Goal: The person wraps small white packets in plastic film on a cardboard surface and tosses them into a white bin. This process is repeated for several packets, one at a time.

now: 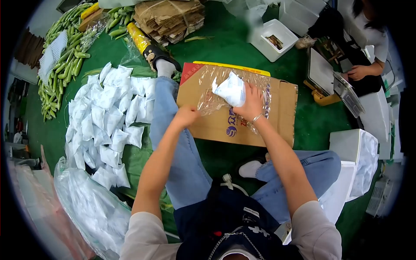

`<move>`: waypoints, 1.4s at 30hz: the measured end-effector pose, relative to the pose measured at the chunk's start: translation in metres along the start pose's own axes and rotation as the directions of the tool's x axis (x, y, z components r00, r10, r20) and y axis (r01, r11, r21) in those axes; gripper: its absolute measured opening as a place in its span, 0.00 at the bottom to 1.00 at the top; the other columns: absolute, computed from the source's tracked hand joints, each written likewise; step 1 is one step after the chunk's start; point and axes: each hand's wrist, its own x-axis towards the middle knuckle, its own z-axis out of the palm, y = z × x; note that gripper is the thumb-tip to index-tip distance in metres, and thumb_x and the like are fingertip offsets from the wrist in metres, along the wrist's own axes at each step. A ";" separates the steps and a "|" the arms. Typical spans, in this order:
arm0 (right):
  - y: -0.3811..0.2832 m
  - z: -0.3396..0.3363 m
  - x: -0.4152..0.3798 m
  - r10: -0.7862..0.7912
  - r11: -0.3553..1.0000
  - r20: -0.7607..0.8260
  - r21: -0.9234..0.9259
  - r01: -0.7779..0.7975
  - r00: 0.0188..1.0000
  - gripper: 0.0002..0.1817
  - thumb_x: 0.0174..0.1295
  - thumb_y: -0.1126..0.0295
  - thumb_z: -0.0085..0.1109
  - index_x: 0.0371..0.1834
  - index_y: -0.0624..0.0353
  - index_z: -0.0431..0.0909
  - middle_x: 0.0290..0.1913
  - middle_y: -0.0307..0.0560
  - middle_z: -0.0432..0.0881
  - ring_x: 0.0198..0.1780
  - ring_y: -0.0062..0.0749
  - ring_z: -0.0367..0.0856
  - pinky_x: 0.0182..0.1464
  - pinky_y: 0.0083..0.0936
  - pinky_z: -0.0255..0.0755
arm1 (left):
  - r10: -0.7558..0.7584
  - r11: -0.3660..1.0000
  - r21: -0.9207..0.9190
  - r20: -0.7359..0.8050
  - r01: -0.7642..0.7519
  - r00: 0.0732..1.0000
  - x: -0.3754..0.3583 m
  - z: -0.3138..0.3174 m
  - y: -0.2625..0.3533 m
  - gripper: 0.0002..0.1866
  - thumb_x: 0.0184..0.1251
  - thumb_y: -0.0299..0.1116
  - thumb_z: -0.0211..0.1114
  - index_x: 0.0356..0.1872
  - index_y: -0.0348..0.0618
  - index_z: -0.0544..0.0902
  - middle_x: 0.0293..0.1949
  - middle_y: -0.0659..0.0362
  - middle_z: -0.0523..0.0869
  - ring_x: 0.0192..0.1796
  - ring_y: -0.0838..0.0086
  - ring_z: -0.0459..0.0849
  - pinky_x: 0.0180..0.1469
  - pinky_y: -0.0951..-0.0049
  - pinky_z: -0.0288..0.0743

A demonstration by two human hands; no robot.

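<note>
My right hand [251,103] grips a white pouch [231,89] above a flat cardboard box [277,112]. My left hand [188,116] is closed at the left edge of a clear plastic film [209,99], pinching it. The film lies crumpled over the cardboard, under and around the pouch, and reaches past my right wrist. A big pile of similar white pouches [104,117] rests on the floor to the left of my leg.
Green vegetables [65,73] lie at the upper left. Stacked brown cardboard [169,19] stands beyond my foot. A white foam box [274,41], a scale [323,71] and a person's hand [358,73] are at the upper right. A large plastic bag [93,208] sits lower left.
</note>
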 end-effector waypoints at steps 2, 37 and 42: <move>0.002 0.009 -0.016 -0.092 0.994 -0.061 0.055 0.096 0.994 0.54 0.29 0.62 0.73 0.68 0.62 0.58 0.63 0.57 0.64 0.63 0.55 0.62 0.67 0.45 0.55 | -0.024 0.850 -0.505 0.252 0.153 0.967 0.005 -0.032 -0.014 0.16 0.64 0.38 0.60 0.19 0.38 0.78 0.15 0.61 0.74 0.20 0.66 0.77 0.29 0.66 0.74; -0.049 -0.048 -0.102 0.119 0.927 0.034 0.354 -0.123 0.992 0.47 0.29 0.63 0.71 0.62 0.56 0.64 0.53 0.54 0.68 0.57 0.55 0.65 0.60 0.46 0.60 | 0.303 0.803 0.595 -0.355 -0.036 0.885 0.010 0.013 0.032 0.18 0.56 0.45 0.67 0.26 0.36 0.84 0.28 0.45 0.86 0.31 0.50 0.86 0.35 0.55 0.79; -0.052 -0.014 -0.019 0.037 0.966 -0.166 0.258 0.007 0.986 0.46 0.30 0.64 0.70 0.62 0.57 0.65 0.56 0.56 0.67 0.59 0.55 0.64 0.61 0.47 0.58 | 0.224 0.964 0.228 -0.417 -0.137 0.881 0.011 0.003 -0.005 0.15 0.62 0.37 0.59 0.24 0.34 0.83 0.25 0.48 0.86 0.29 0.54 0.87 0.32 0.60 0.79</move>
